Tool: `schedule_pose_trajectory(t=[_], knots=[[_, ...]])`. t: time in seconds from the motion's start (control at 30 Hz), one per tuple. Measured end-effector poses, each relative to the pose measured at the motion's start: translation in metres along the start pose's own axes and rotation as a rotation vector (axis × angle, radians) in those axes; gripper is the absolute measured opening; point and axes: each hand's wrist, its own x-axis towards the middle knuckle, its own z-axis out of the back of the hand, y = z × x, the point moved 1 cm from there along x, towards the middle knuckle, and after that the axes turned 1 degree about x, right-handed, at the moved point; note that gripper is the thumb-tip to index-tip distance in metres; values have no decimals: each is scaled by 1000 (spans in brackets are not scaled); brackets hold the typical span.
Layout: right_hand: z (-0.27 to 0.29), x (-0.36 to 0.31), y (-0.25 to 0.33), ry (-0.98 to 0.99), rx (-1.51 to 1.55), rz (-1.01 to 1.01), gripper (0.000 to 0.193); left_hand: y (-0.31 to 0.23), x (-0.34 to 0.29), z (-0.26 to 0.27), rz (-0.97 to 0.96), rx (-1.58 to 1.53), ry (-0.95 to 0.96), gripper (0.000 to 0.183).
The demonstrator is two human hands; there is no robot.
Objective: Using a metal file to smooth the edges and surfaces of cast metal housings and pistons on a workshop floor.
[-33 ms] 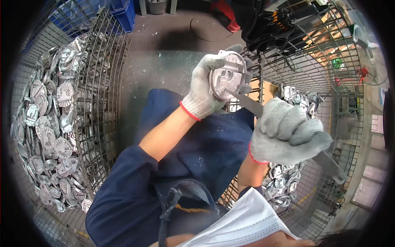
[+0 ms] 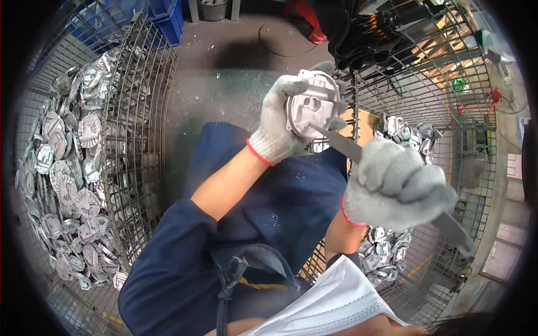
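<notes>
In my gloved left hand (image 2: 280, 115) is a round, light-grey cast metal part (image 2: 311, 106) with raised ribs and recesses facing me. The thumb lies along its near-left rim and the fingers wrap behind it to the far right edge. My gloved right hand (image 2: 400, 185) is closed in a fist around a flat, dark-grey metal file (image 2: 343, 144). One end of the file meets the lower rim of the cast part; the other sticks out past the heel of my fist. Both gloves are grey knit with red cuffs.
On the left, a wire mesh cage (image 2: 131, 123) holds a heap of similar metal castings (image 2: 84, 201). More castings (image 2: 386, 252) lie in a mesh cage (image 2: 420, 95) on the right. Blue crates (image 2: 165, 22) and a grey bucket (image 2: 213, 10) stand at the back.
My right hand has shifted slightly right and down with the file. The left hand and the cast part are nearly still.
</notes>
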Motion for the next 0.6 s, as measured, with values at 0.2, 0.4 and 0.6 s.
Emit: schedule_pose_trajectory(t=[0.2,0.4,0.6], knots=[[-16,-5,16,139,-212,31,57,4,1,-4,3,41,11,64],[5,4,33,130,-98,148,57,-6,6,7,98,-228,119,77],[18,-4,29,170,-9,28,62,-4,1,7,118,-125,95,78]])
